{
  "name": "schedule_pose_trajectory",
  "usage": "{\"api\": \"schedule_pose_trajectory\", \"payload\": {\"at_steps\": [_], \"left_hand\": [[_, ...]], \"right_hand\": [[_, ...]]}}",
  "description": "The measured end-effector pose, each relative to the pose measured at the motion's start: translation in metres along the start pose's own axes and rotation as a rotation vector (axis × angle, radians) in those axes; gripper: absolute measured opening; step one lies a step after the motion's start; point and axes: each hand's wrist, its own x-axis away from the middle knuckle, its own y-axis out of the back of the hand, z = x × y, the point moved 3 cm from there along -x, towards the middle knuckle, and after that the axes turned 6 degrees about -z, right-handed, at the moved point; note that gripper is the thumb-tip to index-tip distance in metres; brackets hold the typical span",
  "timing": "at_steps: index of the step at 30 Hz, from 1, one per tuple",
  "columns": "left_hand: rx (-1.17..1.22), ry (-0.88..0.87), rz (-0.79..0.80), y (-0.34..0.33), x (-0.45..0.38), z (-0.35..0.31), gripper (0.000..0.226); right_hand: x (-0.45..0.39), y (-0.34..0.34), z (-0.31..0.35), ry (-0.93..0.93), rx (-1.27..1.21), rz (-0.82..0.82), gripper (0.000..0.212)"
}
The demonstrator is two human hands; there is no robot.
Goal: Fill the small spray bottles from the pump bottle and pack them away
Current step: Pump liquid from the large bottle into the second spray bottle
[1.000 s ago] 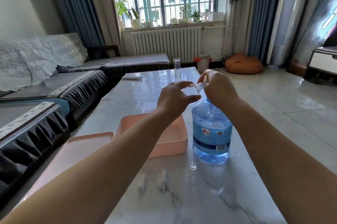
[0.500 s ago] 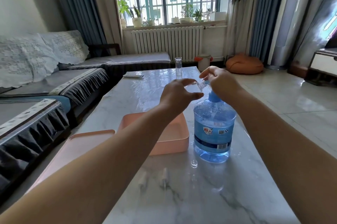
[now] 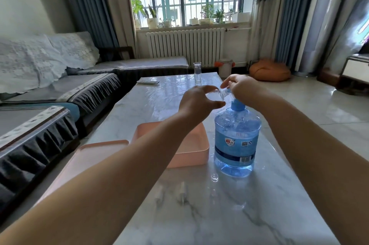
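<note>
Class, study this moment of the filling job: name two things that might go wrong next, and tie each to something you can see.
1. The left hand holds a small clear bottle tilted at the pump bottle's spout, while the right hand sits on the pump. The opening looks narrow, so liquid may miss and wet the marble table.
2. A tiny clear cap sits loose near the pump bottle's base; a forearm could knock it off.

Head-worn camera looks forward and down over the marble table (image 3: 209,214).
</note>
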Motion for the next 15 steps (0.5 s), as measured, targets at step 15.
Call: {"api": "schedule_pose_trajectory", "payload": {"at_steps": [15], "left_hand": [[0.042,-0.006,-0.003,-0.013,0.007,0.013,0.048]], "right_hand": [[0.021,-0.014,-0.007,0.078,0.003,-0.155,0.033]]}}
